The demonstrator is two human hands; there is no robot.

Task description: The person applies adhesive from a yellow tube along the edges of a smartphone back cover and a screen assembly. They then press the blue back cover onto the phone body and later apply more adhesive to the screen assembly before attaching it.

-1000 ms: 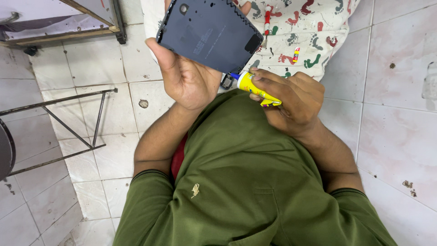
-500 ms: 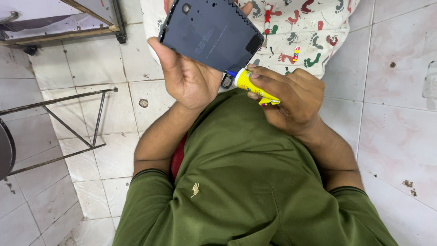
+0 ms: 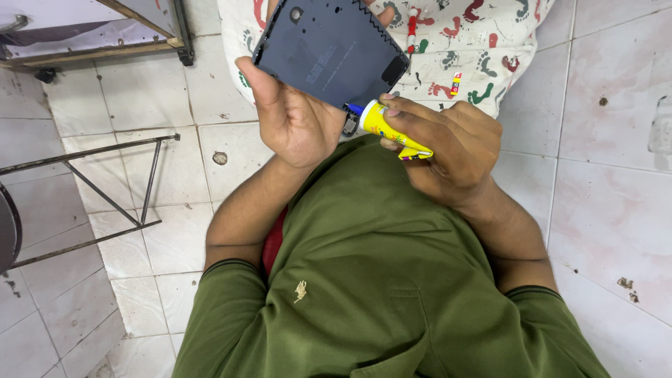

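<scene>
While the left hand [image 3: 290, 115] grips a dark panel [image 3: 329, 49] by its lower edge, thumb along the near side and fingers hidden behind it, the right hand [image 3: 448, 147] is closed around a small yellow tube [image 3: 388, 129]. The tube's blue nozzle [image 3: 355, 108] touches the panel's lower corner, just beside the left palm. The panel is flat, dark blue-grey, with rounded corners, a round hole near its top and a notch at its right corner (its upper edge is cut off by the frame); it is held up, tilted, in front of the person's chest. A small dark part [image 3: 350, 126] shows just under the nozzle, between the two hands; what it is cannot be told.

Both forearms come out of an olive green shirt [image 3: 392, 280] with short sleeves and a small pale emblem [image 3: 300, 291] on the chest. Behind the hands lies a white cloth [image 3: 483, 49] printed with coloured footprints. Below and around is a floor [image 3: 602, 161] of pale, stained tiles. At the left stands a thin metal frame [image 3: 112, 189], and at the top left a wooden-edged board [image 3: 84, 28].
</scene>
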